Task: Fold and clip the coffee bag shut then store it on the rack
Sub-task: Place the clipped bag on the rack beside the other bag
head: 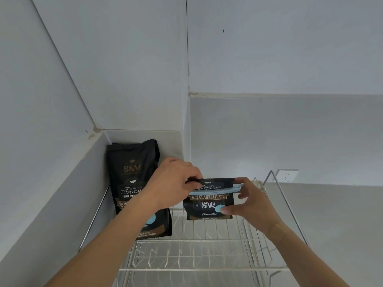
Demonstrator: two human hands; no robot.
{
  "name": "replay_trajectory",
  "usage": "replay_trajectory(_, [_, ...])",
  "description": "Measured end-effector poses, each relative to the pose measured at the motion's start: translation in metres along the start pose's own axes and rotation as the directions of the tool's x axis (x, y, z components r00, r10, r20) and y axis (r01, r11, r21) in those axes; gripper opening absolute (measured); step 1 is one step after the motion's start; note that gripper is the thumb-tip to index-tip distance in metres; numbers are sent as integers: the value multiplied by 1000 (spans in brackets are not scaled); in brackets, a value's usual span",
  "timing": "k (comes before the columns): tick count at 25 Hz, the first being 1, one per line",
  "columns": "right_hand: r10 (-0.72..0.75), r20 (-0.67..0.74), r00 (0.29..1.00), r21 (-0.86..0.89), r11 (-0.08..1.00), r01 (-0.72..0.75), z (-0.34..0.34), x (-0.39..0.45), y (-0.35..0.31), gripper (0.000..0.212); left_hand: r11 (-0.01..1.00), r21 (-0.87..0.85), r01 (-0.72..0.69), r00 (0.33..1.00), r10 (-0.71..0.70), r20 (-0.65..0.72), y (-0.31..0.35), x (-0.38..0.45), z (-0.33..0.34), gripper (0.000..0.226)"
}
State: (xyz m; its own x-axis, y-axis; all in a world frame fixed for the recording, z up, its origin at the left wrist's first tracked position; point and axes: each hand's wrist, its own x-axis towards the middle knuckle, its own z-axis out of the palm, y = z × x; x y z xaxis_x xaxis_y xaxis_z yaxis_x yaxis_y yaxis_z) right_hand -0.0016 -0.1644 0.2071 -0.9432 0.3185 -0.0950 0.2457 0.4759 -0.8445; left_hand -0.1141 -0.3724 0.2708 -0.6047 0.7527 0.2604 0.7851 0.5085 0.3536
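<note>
Two bare hands holding a folded black coffee bag [208, 200] above a wire rack [199, 253], pale blue clip [215, 190] across its fold, left hand [176, 183] at the top corner, right hand [248, 201] gripping the side, taller black bag [134, 183] standing in the wall corner

The small coffee bag [208, 206] was black with white lettering, a gold band and a pale blue dot; its clip [215, 190] was pale blue. The tall bag [134, 183] was black with gold and white print. The rack [196, 251] was silvery white wire, the walls [279, 59] light grey.
</note>
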Motion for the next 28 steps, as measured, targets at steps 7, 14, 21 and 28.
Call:
replay_trajectory(7, [105,95,990,189,974,-121,5,1,14,67,998,50,-31,999,30,18,0,-1,8,17])
replay_trajectory(14, [105,130,986,101,988,-118,12,8,19,67,992,121,-31,1000,31,7,-2,1,9,15])
replay_trajectory(21, [103,134,986,60,992,-112,16,10,18,66,994,106,-18,1000,16,16,-7,-1,9,14])
replay_trajectory(28, [89,129,988,12,996,-91,19,1,14,74,999,32,20,998,-22,52,-7,-5,13,13])
